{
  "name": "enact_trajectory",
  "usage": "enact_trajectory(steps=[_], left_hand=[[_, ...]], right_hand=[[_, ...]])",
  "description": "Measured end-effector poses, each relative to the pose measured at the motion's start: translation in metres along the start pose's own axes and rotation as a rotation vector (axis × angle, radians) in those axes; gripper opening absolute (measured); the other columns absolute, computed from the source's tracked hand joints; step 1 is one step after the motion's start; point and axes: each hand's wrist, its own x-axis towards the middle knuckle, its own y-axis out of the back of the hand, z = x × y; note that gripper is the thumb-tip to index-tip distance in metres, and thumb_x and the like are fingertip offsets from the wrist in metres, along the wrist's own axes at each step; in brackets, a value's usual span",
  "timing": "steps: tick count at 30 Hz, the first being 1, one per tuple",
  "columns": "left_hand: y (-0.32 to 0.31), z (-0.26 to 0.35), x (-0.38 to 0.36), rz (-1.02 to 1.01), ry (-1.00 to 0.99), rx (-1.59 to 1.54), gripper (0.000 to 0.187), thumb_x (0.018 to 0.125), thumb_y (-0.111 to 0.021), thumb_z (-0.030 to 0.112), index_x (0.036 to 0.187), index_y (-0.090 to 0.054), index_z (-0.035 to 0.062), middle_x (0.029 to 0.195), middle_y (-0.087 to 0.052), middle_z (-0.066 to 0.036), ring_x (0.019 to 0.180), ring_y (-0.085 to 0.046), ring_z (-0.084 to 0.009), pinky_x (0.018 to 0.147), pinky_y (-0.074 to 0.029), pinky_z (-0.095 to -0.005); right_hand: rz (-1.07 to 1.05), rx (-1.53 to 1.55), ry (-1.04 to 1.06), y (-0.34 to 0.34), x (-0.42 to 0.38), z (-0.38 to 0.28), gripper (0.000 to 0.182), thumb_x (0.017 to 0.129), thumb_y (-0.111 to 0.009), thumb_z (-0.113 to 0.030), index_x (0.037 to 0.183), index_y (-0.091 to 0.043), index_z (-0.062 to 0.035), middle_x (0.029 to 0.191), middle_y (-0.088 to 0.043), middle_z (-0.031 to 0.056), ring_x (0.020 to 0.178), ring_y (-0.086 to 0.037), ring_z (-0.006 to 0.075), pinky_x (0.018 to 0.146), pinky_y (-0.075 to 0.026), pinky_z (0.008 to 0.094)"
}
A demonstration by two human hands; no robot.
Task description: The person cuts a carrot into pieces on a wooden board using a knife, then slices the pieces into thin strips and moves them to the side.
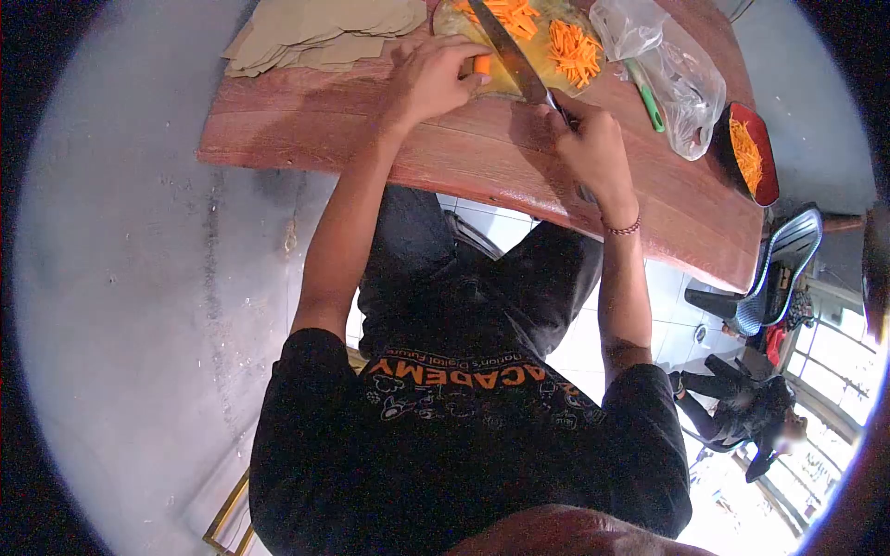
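My left hand (440, 79) rests at the near left edge of the cutting board (505, 82), its fingers closed on a short orange carrot piece (481, 65). In my right hand (593, 153) is the handle of a large knife (512, 51). The blade points up and left across the board, just right of the carrot piece, with a small gap between them. Cut carrot sticks lie in two piles, one (508, 16) at the top of the board and another (575, 54) to the right of the blade.
Brown paper sheets (315, 35) lie at the table's upper left. Right of the board are a clear plastic bag (691, 88) and a green-handled tool (648, 100). A dark red tray (768, 176) holds shredded carrot at the right edge. Another person (742, 403) sits at the lower right.
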Motion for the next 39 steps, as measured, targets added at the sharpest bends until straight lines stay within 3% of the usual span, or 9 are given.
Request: enact_trajectory(steps=[2,5,12,14,17,24,36,39], left_hand=[[-0.004,-0.005,-0.002,0.159,0.010,-0.024,0.036,0.080,-0.076,0.032,0.110,-0.072,0.0127,0.103,-0.071,-0.005,0.100,-0.065,-0.0292,0.084,-0.044,-0.0439],[-0.003,0.003,-0.014,0.291,0.002,0.068,0.035,0.077,-0.078,0.032,0.104,-0.074,0.0096,0.104,-0.070,-0.006,0.098,-0.064,-0.0290,0.084,-0.047,-0.0419],[-0.013,0.008,-0.019,0.386,0.082,0.015,0.029,0.076,-0.080,0.028,0.095,-0.076,0.0068,0.096,-0.073,-0.006,0.087,-0.064,-0.0279,0.084,-0.050,-0.0395],[-0.009,0.013,-0.020,0.425,-0.005,0.055,0.021,0.075,-0.080,0.022,0.089,-0.077,0.0062,0.091,-0.074,-0.006,0.082,-0.064,-0.0276,0.079,-0.051,-0.0384],[-0.006,0.017,-0.022,0.356,0.041,0.086,0.025,0.080,-0.079,0.024,0.098,-0.077,0.0076,0.093,-0.073,-0.008,0.092,-0.066,-0.0274,0.085,-0.052,-0.0360],[-0.006,0.018,-0.022,0.349,0.055,0.090,0.020,0.080,-0.079,0.024,0.092,-0.078,0.0090,0.093,-0.073,-0.007,0.093,-0.065,-0.0274,0.085,-0.052,-0.0365],[-0.007,0.013,-0.020,0.402,-0.060,0.111,0.017,0.075,-0.079,0.018,0.086,-0.078,0.0058,0.087,-0.073,-0.006,0.081,-0.064,-0.0276,0.077,-0.053,-0.0382],[-0.006,0.015,-0.022,0.303,0.037,0.126,0.017,0.081,-0.077,0.022,0.094,-0.079,0.0109,0.098,-0.074,-0.004,0.092,-0.067,-0.0259,0.084,-0.054,-0.0363]], right_hand=[[-0.007,-0.012,0.043,-0.001,0.001,-0.004,0.030,0.093,-0.058,-0.027,0.110,-0.068,-0.0048,0.087,-0.065,0.0307,0.085,-0.065,0.0471,0.073,-0.052,0.0510],[0.022,-0.067,0.161,-0.006,0.010,-0.002,0.028,0.093,-0.057,-0.025,0.108,-0.068,-0.0040,0.085,-0.065,0.0302,0.085,-0.065,0.0472,0.073,-0.051,0.0517],[-0.018,-0.044,0.161,-0.007,0.018,-0.001,0.027,0.093,-0.056,-0.024,0.106,-0.067,-0.0033,0.086,-0.065,0.0302,0.086,-0.063,0.0479,0.074,-0.051,0.0519],[-0.025,-0.068,0.192,-0.009,0.020,0.001,0.027,0.093,-0.056,-0.024,0.106,-0.067,-0.0030,0.086,-0.064,0.0301,0.086,-0.063,0.0480,0.074,-0.051,0.0517],[-0.005,-0.065,0.227,-0.006,0.019,-0.004,0.028,0.093,-0.056,-0.025,0.106,-0.067,-0.0027,0.085,-0.064,0.0298,0.085,-0.063,0.0478,0.074,-0.051,0.0522],[-0.055,-0.118,0.222,0.000,0.020,-0.007,0.027,0.092,-0.055,-0.024,0.103,-0.067,-0.0024,0.084,-0.064,0.0295,0.083,-0.063,0.0482,0.074,-0.051,0.0535],[-0.089,-0.184,0.227,-0.004,0.022,-0.019,0.028,0.091,-0.057,-0.024,0.100,-0.066,0.0014,0.084,-0.065,0.0300,0.083,-0.064,0.0471,0.075,-0.051,0.0537],[-0.072,-0.213,0.270,-0.014,0.026,-0.020,0.024,0.093,-0.058,-0.019,0.107,-0.066,-0.0013,0.081,-0.063,0.0288,0.081,-0.063,0.0473,0.070,-0.049,0.0517]])
